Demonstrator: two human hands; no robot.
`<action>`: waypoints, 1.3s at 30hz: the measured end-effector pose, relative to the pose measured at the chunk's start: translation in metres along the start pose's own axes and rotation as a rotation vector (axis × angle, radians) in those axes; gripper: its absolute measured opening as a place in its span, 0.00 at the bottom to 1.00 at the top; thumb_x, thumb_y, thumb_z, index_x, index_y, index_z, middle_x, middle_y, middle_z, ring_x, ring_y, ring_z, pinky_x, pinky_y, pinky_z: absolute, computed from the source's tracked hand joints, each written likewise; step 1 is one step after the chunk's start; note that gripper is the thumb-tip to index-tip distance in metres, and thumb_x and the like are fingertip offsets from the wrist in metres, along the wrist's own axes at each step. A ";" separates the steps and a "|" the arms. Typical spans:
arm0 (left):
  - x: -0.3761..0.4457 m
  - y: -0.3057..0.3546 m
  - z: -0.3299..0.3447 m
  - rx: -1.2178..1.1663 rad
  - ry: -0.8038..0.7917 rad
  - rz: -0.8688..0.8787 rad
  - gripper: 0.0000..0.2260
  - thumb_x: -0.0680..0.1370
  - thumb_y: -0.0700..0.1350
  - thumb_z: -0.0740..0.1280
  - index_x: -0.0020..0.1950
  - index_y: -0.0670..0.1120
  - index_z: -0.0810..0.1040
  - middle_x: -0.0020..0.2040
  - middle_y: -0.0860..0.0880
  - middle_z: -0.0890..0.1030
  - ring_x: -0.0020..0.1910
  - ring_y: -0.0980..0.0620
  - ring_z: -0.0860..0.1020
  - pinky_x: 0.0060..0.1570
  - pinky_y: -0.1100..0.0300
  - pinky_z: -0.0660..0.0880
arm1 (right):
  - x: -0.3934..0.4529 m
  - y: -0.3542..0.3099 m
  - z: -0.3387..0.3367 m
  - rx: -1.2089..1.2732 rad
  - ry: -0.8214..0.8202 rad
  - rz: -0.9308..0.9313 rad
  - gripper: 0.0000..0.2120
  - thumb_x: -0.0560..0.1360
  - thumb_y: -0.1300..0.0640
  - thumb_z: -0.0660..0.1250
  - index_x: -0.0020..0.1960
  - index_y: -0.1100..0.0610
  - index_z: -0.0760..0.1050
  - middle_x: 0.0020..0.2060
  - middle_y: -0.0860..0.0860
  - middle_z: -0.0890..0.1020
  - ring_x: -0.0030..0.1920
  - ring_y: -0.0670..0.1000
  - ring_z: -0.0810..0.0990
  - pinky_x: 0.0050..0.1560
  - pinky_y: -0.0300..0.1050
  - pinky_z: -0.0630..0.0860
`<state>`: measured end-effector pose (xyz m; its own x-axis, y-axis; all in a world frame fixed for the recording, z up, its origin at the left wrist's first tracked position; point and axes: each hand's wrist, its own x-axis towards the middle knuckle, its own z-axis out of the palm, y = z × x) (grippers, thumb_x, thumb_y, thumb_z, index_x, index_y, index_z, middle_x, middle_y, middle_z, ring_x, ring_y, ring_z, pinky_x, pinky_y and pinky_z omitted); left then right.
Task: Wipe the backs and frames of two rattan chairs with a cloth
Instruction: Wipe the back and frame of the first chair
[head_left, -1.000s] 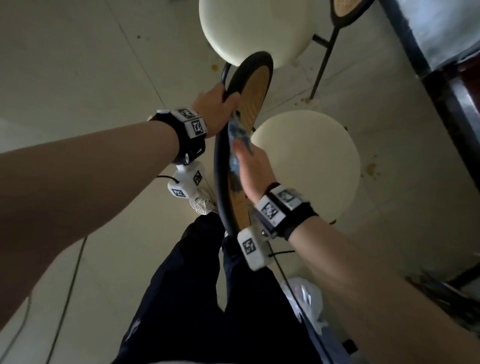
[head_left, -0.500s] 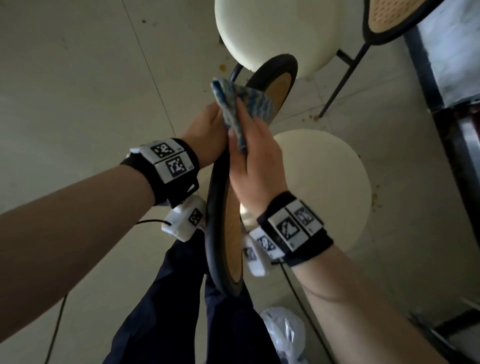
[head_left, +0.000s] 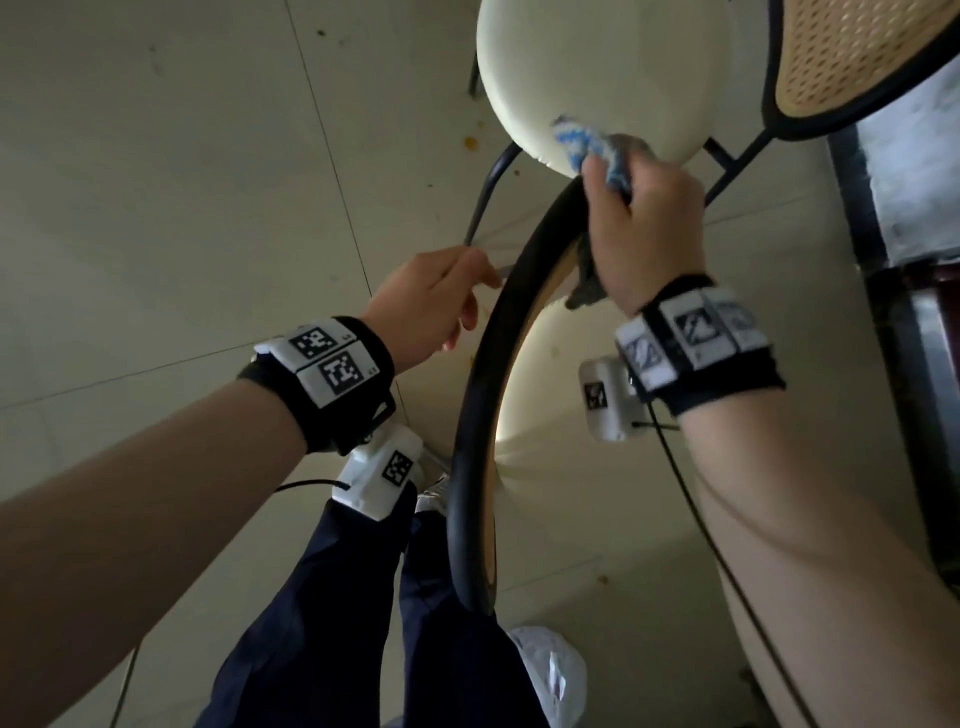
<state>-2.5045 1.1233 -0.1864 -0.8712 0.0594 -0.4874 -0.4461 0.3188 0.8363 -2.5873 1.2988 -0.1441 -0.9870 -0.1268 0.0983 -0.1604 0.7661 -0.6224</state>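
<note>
moved: right hand (head_left: 644, 228) slid the cloth (head_left: 592, 148) up to the near chair frame (head_left: 480, 374) top; left hand (head_left: 434, 306) let go, loose
grip: right clutches cloth on the rim
left: far chair (head_left: 852, 57) probably untouched

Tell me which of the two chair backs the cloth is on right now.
The near chair back, seen edge-on between the arms: the right hand presses the cloth onto its top rim. The far chair back is untouched.

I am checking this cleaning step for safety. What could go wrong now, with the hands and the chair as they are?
1. The left hand is off the black chair frame, so the right hand, gripping the cloth at the frame's top, might tip or shift the chair.
2. A wrist cable hangs beside the frame and might snag.
</note>
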 end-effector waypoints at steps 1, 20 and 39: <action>0.001 -0.004 -0.006 -0.028 0.027 -0.003 0.13 0.83 0.51 0.56 0.49 0.52 0.80 0.31 0.52 0.79 0.27 0.51 0.76 0.32 0.57 0.72 | -0.015 -0.007 0.003 0.010 -0.040 -0.045 0.12 0.80 0.53 0.60 0.49 0.56 0.80 0.31 0.44 0.73 0.30 0.45 0.73 0.31 0.36 0.68; 0.014 -0.001 -0.017 0.033 0.055 -0.049 0.11 0.81 0.43 0.60 0.46 0.58 0.77 0.39 0.53 0.80 0.27 0.52 0.77 0.30 0.59 0.71 | -0.045 -0.030 -0.002 -0.081 -0.319 -0.088 0.11 0.80 0.53 0.62 0.56 0.56 0.79 0.33 0.50 0.81 0.31 0.48 0.79 0.33 0.44 0.78; 0.034 0.064 0.019 0.673 -0.018 0.220 0.19 0.83 0.57 0.46 0.59 0.47 0.70 0.37 0.48 0.73 0.32 0.47 0.73 0.38 0.52 0.71 | -0.044 -0.011 0.008 0.512 -0.089 0.303 0.14 0.81 0.53 0.60 0.60 0.57 0.79 0.46 0.50 0.84 0.48 0.45 0.83 0.48 0.41 0.79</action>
<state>-2.5590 1.1634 -0.1544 -0.9205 0.2033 -0.3336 -0.0312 0.8129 0.5816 -2.5417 1.2912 -0.1477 -0.9809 -0.0197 -0.1934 0.1717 0.3783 -0.9096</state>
